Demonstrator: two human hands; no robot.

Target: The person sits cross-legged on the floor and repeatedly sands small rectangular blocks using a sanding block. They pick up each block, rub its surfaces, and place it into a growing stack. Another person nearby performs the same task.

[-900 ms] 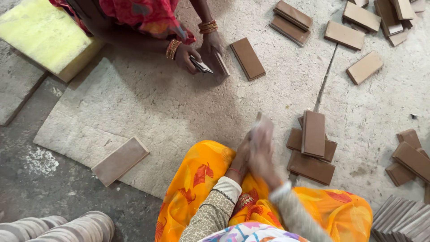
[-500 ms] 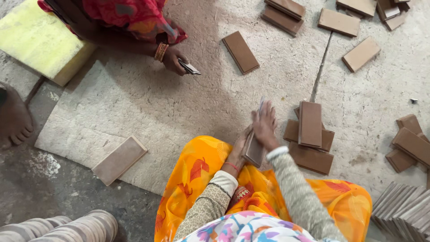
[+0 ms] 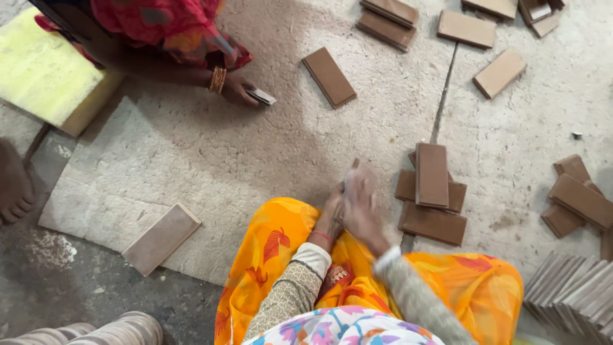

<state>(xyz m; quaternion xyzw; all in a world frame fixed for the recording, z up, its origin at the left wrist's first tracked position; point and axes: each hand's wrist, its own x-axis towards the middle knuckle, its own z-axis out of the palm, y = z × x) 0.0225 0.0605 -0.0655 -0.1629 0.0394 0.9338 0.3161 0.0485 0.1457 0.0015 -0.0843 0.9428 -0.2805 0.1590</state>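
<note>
Brown and flat, the tile [image 3: 361,176] stands between your two hands just above your knee, over the orange cloth [image 3: 281,249] of your lap. Your left hand [image 3: 331,214] grips its near edge from the left, and your right hand [image 3: 365,214] presses flat against its right face, fingers closed around it; the motion blurs the picture there, so the exact finger hold is hard to tell.

Just beside your right hand, a small pile of tiles [image 3: 433,195] lies on the floor, one long tile set crosswise on two others. Further right lie more loose tiles [image 3: 578,198], and a fanned row of tiles [image 3: 571,294] leans at the lower right corner.

You sit on a rough, pale stone floor [image 3: 191,153] with a joint running up from the pile. A single tile [image 3: 161,238] lies at its lower left edge, where darker concrete [image 3: 64,294] begins. Across from you, another person's hand [image 3: 237,91] with bangles holds a small flat tool [image 3: 262,97] near one tile [image 3: 329,76]. A yellow block [image 3: 45,70] sits at the upper left.
</note>
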